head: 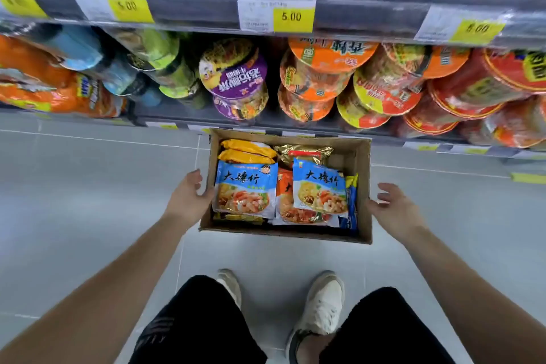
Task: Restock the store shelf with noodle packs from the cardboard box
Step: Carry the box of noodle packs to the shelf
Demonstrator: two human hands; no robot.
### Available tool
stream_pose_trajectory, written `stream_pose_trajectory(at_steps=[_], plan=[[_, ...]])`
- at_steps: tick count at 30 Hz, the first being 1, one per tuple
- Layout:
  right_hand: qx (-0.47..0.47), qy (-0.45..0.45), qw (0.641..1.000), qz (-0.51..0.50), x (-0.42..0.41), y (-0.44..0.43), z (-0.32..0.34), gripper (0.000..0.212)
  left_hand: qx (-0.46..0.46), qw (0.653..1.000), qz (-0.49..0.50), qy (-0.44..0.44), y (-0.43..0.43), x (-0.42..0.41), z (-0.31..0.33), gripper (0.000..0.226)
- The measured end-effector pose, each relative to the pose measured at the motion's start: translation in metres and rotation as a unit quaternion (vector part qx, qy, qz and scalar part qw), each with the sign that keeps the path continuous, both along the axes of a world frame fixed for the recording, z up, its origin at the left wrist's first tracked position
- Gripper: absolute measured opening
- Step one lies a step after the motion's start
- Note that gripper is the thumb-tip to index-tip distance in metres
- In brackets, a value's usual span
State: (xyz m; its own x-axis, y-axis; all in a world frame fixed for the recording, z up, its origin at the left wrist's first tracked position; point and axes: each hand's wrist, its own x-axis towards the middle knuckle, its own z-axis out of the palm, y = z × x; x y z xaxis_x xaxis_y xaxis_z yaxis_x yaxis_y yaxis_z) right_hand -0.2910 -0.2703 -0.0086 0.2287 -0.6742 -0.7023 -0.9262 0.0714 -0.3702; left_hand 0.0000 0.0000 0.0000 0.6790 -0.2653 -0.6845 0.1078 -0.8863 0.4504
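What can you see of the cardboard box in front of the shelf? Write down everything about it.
The cardboard box is plain brown, rectangular and open-topped. It appears to sit level on the grey tiled floor, just before the bottom shelf. Noodle packs in blue, orange, yellow and gold nearly fill it; its far right corner is bare. The left hand touches its left wall; the right hand is at its right wall, contact unclear.

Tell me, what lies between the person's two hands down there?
The open cardboard box, filled with noodle packs, lies between the left hand and right hand, one at each side wall. The head view shows it.
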Motion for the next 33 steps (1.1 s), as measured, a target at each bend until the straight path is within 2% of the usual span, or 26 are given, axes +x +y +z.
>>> stream_pose_trajectory(at_steps=[5,10,14,17,25,33], plan=[[0.062,0.075,0.992,0.074,-0.001,-0.001,-0.027,0.045,0.036,0.997,-0.069,-0.009,0.004,0.007,-0.036,0.051],[0.085,0.091,0.991,0.049,-0.001,-0.009,-0.052,0.029,0.054,0.996,-0.072,-0.016,0.001,0.004,-0.050,0.045],[0.037,0.099,0.991,0.078,0.004,-0.006,-0.056,0.023,0.055,0.995,-0.076,-0.042,0.003,0.007,-0.057,0.029],[0.011,0.107,0.989,0.098,0.002,-0.001,-0.045,0.024,0.052,0.995,-0.072,-0.040,0.008,0.008,-0.053,0.029],[-0.001,0.072,0.995,0.076,-0.010,0.011,-0.001,0.037,0.062,0.995,-0.068,-0.036,0.025,0.001,-0.007,0.032],[-0.035,0.064,0.994,0.079,-0.019,0.025,0.100,0.036,0.053,0.992,-0.109,-0.045,0.038,0.001,0.101,0.023]])
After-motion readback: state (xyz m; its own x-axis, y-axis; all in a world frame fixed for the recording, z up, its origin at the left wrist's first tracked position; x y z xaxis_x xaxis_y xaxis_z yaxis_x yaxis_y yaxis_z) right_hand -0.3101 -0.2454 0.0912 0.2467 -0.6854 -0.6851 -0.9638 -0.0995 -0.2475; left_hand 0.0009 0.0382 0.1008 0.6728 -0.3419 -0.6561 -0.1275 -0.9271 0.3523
